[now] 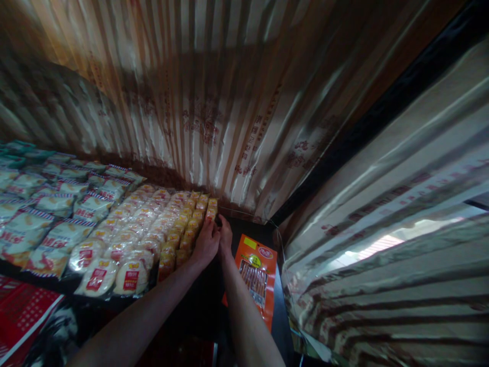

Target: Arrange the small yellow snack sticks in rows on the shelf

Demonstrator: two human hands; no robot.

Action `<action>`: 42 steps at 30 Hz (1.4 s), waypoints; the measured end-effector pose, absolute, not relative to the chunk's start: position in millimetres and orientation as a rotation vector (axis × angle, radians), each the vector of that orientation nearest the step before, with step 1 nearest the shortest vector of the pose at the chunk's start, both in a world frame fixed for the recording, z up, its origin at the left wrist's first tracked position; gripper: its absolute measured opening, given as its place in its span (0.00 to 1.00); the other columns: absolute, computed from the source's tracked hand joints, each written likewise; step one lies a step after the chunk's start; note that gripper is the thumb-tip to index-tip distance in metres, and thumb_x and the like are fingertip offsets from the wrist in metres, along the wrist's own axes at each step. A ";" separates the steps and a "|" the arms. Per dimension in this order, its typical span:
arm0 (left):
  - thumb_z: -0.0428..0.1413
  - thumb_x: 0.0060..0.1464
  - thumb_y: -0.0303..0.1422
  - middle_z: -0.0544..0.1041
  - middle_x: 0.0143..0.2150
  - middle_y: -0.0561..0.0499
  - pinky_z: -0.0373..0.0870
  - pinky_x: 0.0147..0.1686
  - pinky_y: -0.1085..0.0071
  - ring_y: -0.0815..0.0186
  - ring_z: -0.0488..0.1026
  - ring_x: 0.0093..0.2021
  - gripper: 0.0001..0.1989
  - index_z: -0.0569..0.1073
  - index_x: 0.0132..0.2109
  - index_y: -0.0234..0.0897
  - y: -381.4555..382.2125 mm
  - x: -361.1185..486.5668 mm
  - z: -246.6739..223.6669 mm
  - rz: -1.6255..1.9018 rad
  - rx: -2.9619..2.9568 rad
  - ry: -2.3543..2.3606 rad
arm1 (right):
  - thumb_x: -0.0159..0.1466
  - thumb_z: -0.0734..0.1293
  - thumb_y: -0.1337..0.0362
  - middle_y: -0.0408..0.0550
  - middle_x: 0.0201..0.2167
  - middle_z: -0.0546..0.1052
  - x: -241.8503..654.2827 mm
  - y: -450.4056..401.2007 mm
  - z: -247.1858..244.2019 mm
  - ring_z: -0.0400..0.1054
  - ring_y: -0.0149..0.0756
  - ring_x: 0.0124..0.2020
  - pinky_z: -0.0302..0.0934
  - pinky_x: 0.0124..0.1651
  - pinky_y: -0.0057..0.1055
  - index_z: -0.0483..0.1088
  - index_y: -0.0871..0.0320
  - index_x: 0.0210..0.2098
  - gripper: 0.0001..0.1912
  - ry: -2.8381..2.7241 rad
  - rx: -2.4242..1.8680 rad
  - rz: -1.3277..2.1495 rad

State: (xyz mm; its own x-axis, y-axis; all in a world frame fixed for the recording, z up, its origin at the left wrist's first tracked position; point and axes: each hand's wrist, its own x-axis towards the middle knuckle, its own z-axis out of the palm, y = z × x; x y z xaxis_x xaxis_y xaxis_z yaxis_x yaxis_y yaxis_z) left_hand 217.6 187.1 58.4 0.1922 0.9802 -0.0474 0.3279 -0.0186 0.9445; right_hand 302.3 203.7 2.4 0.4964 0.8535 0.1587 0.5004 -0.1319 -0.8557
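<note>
Both hands meet at the far right end of the rows of small yellow packets. My left hand has its fingers curled in beside the last yellow packet at the back. Close against it, my right hand is closed too, fingers bent toward the left one. A small dark spot shows between the fingertips; what they hold is hidden. Right of my right forearm lies an orange snack bag with a clear window showing brown sticks.
Left of the yellow packets stand rows of round wrapped crackers and white-and-red snack bags. A red perforated basket sits at lower left. Pleated printed sheeting hangs behind; a black pole slants along the right. A thin wire runs near the corner.
</note>
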 end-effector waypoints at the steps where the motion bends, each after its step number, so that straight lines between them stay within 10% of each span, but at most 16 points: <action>1: 0.48 0.50 0.23 0.65 0.60 0.41 0.50 0.62 0.63 0.59 0.57 0.63 0.19 0.70 0.49 0.31 187.1 217.7 59.1 0.866 1.520 1.301 | 0.54 0.60 0.69 0.55 0.46 0.72 303.1 204.8 1.9 0.68 0.32 0.28 0.64 0.39 0.32 0.68 0.61 0.51 0.24 -1.139 -1.780 0.474; 42: 0.45 0.54 0.25 0.66 0.60 0.40 0.51 0.62 0.68 0.63 0.60 0.61 0.21 0.67 0.55 0.29 196.5 218.9 61.7 0.820 1.564 1.327 | 0.52 0.56 0.72 0.49 0.47 0.73 302.1 210.8 -4.3 0.67 0.35 0.48 0.58 0.53 0.31 0.72 0.58 0.46 0.24 -1.067 -1.624 0.562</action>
